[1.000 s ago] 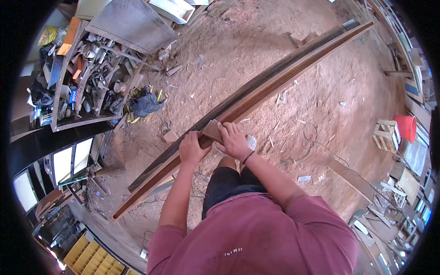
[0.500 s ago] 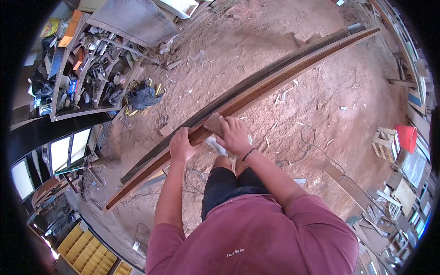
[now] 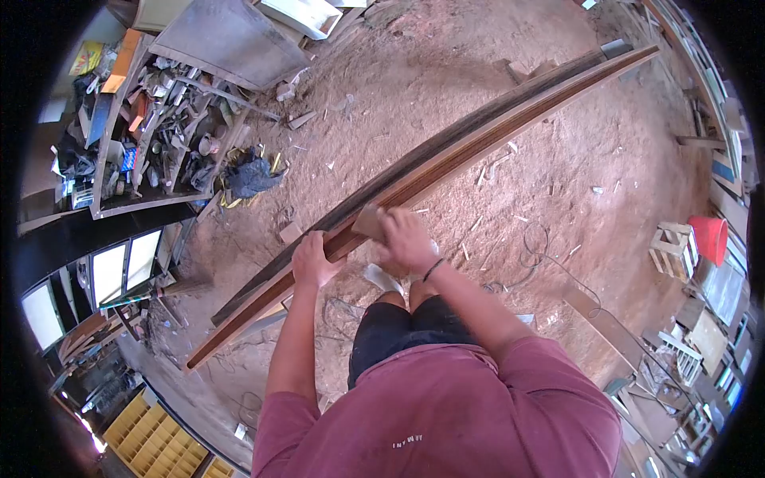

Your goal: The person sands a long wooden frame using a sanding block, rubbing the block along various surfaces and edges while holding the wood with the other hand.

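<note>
A long reddish-brown wooden beam (image 3: 478,146) crosses the view diagonally, alongside a darker, weathered beam (image 3: 446,143). My left hand (image 3: 313,260) is wrapped over the reddish beam, gripping it left of centre. Just right of it, my right hand (image 3: 405,240) holds a small brown block (image 3: 368,224) against the beam; this hand is slightly blurred. A dark band circles my right wrist.
Shelves crammed with tools and scraps (image 3: 171,131) stand at upper left, near a black plastic bag (image 3: 253,177). A red bucket (image 3: 708,239) and a wooden crate (image 3: 673,251) are at right. A cable (image 3: 550,256) and wood scraps lie on the dirt floor.
Compared with a second ago, my left hand sits a little farther left, its gap to my right hand wider. My right hand has shifted slightly with the block, and the camera view has moved a little.
</note>
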`<state>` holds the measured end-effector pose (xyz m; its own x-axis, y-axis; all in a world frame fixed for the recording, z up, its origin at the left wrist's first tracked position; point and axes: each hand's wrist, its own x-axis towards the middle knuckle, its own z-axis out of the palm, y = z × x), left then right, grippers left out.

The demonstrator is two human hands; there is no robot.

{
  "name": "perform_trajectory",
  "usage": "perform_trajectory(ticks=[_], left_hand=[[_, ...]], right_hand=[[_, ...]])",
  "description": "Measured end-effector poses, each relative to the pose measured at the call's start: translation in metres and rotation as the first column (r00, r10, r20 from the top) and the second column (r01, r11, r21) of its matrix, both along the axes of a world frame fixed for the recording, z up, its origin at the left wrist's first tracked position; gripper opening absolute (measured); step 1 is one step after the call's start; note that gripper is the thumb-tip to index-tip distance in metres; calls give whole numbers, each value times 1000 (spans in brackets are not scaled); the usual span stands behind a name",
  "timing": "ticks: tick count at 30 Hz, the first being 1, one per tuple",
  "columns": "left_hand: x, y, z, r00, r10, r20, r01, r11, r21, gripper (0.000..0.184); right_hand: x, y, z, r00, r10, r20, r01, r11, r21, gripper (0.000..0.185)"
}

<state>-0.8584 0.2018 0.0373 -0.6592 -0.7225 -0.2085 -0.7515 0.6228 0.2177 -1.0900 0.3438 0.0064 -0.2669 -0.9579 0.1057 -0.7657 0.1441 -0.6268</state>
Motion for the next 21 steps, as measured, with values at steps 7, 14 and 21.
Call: perform_trajectory(ticks=[7,14,21], left_hand=[[7,-2,-8,998,-17,-64,19,999,30,72],[0,-2,3,1000,10,17,-11,998,62,74],[1,0,1,997,-32,-72,32,999,-7,74]], right_hand=[[-268,-21,-10,649,-713,-265,678,700,-223,34],[7,-10,22,997,-71,33,74,992,-98,49],[-260,8,-20,690,-690,-219,666,723,-183,61]])
